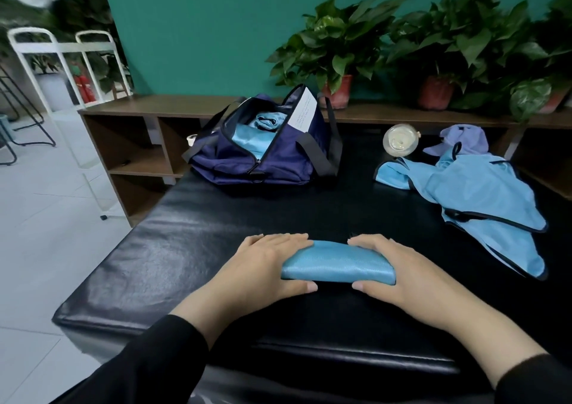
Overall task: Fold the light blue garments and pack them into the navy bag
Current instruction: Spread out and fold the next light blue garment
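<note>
**Mia:** What is the left hand doing?

**Ben:** It holds one end of a small folded garment. Its fingers curl over the far side and the thumb sits on the near side, so its grip is closed on the cloth. The right hand grips the other end the same way.

**Mia:** What does the cloth look like?

**Ben:** It is light blue and shiny, folded into a fat little bundle. It lies on the near part of the black table, between the two hands.

**Mia:** Where is the bag?

**Ben:** The navy bag sits at the far side of the table, to the left. It is unzipped, and blue cloth shows inside. A white paper tag sticks up from it. It has writing, but too small to read.

**Mia:** And on the right?

**Ben:** A clear bottle lies on its side. Just past it is a purple cap. More light blue garments with dark edges lie in a loose pile.

**Mia:** What is the room like?

**Ben:** White chairs stand on a pale tiled floor on the left. A brown shelf runs along a green wall, with potted plants on it.
</note>
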